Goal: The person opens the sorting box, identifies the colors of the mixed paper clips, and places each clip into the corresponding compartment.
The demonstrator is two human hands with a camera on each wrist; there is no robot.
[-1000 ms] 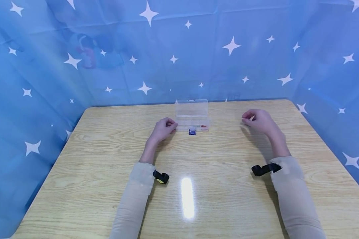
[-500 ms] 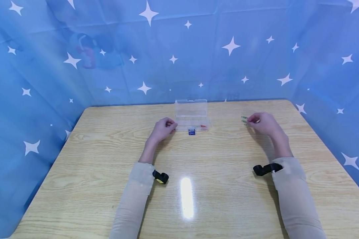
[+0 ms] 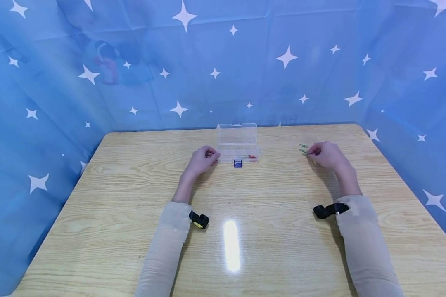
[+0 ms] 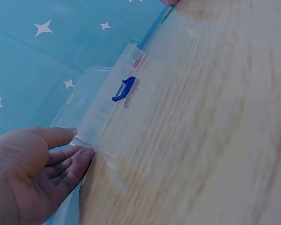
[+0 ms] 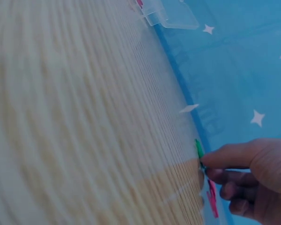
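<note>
My left hand holds the near left corner of a clear plastic compartment box, thumb above and curled fingers at its bottom edge in the left wrist view. The box's lid stands raised at the back, and a blue latch hangs at the front. Small red pieces lie in its right part. My right hand is at the table's far right, thumb and forefinger together on the end of a green paper clip. Other green paper clips lie just left of its fingertips.
Below the right fingers, the right wrist view shows a pinkish-red clip-like piece. The wooden table ends at a blue star-patterned curtain. Black wrist cameras sit on both sleeves.
My right hand has drawn back to the right from over the green paper clips, uncovering several, then shifted slightly nearer. The left hand has stayed at the box.
</note>
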